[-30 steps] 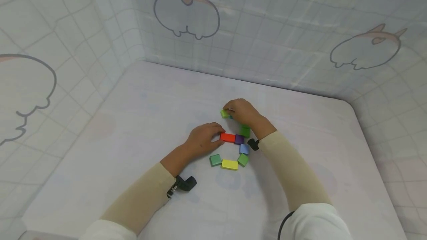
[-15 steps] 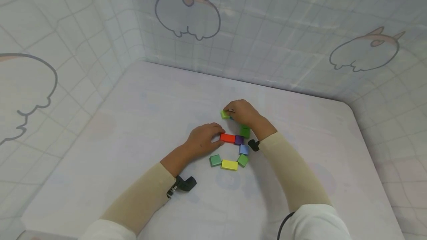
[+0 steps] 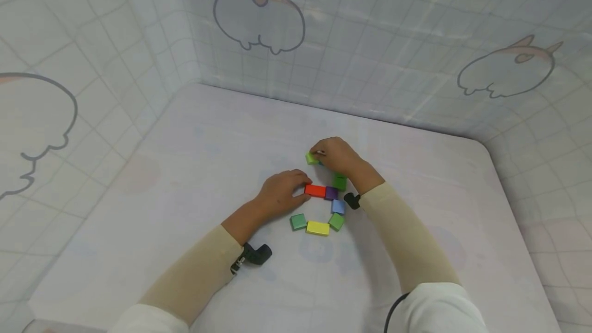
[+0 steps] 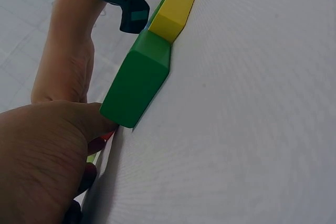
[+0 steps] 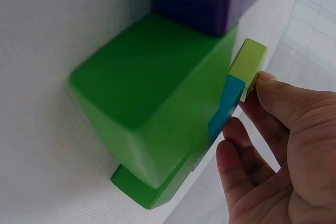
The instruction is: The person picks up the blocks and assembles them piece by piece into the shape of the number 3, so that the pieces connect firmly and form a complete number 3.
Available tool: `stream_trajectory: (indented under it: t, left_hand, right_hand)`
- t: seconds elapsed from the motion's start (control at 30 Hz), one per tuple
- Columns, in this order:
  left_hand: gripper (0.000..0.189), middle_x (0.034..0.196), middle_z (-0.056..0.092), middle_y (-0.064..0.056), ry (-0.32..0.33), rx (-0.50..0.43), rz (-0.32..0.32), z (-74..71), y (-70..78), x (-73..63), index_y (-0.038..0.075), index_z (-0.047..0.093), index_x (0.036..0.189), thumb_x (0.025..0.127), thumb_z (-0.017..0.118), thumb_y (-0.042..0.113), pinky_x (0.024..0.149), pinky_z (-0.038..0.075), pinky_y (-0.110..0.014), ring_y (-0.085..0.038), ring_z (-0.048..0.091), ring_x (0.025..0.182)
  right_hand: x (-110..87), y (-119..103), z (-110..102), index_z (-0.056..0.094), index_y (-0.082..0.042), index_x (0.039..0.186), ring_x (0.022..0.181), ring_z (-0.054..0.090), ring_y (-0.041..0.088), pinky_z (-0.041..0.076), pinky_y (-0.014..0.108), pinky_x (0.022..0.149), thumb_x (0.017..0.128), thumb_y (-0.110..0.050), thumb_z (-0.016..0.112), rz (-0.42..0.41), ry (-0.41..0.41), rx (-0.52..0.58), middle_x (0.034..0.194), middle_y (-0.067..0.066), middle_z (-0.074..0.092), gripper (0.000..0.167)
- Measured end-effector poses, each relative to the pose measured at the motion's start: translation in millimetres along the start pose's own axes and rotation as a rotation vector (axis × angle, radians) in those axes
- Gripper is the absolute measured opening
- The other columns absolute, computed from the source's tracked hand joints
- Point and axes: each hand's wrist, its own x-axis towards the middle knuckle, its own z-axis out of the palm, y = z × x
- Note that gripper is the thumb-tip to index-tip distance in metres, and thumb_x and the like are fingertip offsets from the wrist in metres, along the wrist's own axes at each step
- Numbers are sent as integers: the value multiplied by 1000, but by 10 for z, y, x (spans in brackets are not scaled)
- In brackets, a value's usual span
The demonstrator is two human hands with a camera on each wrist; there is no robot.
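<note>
My left hand pinches the left end of a red block between thumb and fingers. A purple block stands at the red block's right end. Further back, my right hand pinches a lime-green block at one end of a teal block. The hand hides most of the teal block in the head view. Two green blocks sit between the teal and purple ones. In the left wrist view, the left thumb overlaps the near corner of a sea-green block.
A light-blue block, a green block and a yellow block curve round to the sea-green block, nearest the body. A pale cloth covers the table. Curtains with cartoon drawings rise behind and at the sides.
</note>
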Motion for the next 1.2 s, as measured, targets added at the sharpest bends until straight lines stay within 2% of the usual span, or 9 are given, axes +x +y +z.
stream_trajectory:
  t: [0.37,0.57,0.8,1.1,1.2]
  left_hand:
    - [40,126,66,9,-20,-8,-3,17,28,8,21,67,126,90,74,35,100,50,-33,-10,59,119]
    - [41,128,65,9,-36,5,-16,2,34,16,21,67,127,90,74,36,101,50,-34,-10,58,121]
    - [41,127,65,9,-48,-16,-42,20,30,15,22,67,127,89,74,35,102,49,-34,-10,58,120]
    - [41,128,64,10,-38,-10,-63,48,-44,-32,25,66,128,89,74,36,102,50,-35,-10,57,121]
    - [46,133,61,8,-43,-22,-92,43,-77,-77,24,62,133,90,72,38,104,48,-37,-12,54,126]
  right_hand:
    - [-80,36,-8,71,-14,124,118,62,21,50,40,101,98,-19,63,19,24,9,127,3,68,27]
    - [-215,94,-110,70,-13,124,116,62,21,51,41,100,100,-19,61,-2,158,98,126,3,68,26]
    - [-506,182,-211,70,-9,123,121,60,23,50,45,101,102,-20,58,31,326,163,125,6,69,27]
    - [-821,251,-110,69,-5,123,112,64,27,52,46,95,102,-14,55,37,479,159,123,12,69,27]
    - [-893,264,-58,69,-5,123,104,65,27,53,46,89,101,-13,56,56,528,160,121,13,69,27]
